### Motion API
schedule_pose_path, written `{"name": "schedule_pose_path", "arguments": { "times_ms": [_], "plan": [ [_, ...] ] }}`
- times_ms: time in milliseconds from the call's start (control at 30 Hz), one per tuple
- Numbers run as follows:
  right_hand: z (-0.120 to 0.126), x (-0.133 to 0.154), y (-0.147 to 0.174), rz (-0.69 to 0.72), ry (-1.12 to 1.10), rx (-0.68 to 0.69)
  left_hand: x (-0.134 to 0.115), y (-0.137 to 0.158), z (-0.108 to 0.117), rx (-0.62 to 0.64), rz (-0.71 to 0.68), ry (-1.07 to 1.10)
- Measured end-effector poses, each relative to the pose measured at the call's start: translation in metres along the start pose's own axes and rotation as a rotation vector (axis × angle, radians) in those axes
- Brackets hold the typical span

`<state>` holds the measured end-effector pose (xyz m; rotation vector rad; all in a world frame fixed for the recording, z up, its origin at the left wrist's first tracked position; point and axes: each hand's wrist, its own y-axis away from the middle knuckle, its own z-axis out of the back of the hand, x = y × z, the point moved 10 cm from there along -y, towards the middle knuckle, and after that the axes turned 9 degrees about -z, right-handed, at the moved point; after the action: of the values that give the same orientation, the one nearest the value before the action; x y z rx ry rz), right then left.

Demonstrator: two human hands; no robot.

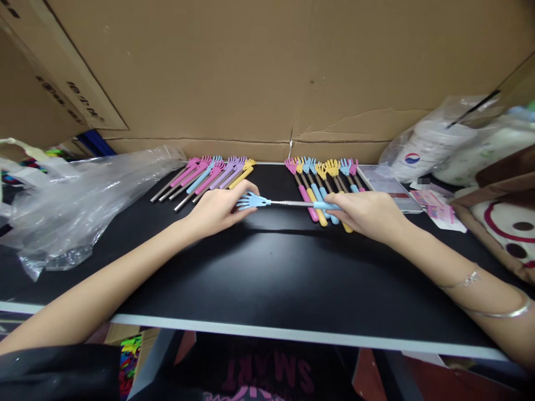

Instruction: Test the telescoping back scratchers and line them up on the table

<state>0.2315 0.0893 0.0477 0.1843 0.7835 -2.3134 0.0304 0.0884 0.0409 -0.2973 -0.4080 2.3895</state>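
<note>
A back scratcher (pixel 288 203) with a light blue claw head, a metal rod and a blue grip lies level between my hands, above the black table. My left hand (pixel 221 207) pinches its claw end, thumb and fingers around the head. The blue grip end sits closed inside my right hand (pixel 368 214). Behind my right hand is a row of assembled back scratchers (pixel 311 192) in pink, yellow and blue, heads toward the back. Beyond my left hand lies another group of back scratcher parts (pixel 204 175), pink, blue, purple and yellow, with bare metal rods pointing toward me.
A cardboard wall (pixel 251 72) closes off the back of the table (pixel 267 278). Clear plastic bags (pixel 83 195) lie at the left. On the right are a phone (pixel 390 186), a bagged drink cup (pixel 430 147), pink papers (pixel 438 209) and a brown bag (pixel 497 223).
</note>
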Motion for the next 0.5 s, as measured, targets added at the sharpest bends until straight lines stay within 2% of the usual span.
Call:
{"name": "schedule_pose_path", "arguments": {
  "times_ms": [233,400,500],
  "plan": [
    [0.007,0.006,0.001,0.014,-0.018,-0.061,-0.001,-0.001,-0.004,-0.011,0.011,0.067],
    [0.002,0.016,0.003,0.025,-0.056,-0.017,-0.005,0.000,-0.010,-0.008,-0.009,0.097],
    [0.005,0.020,0.004,0.041,-0.044,-0.037,-0.009,0.001,-0.011,-0.009,-0.020,0.109]
  ]
}}
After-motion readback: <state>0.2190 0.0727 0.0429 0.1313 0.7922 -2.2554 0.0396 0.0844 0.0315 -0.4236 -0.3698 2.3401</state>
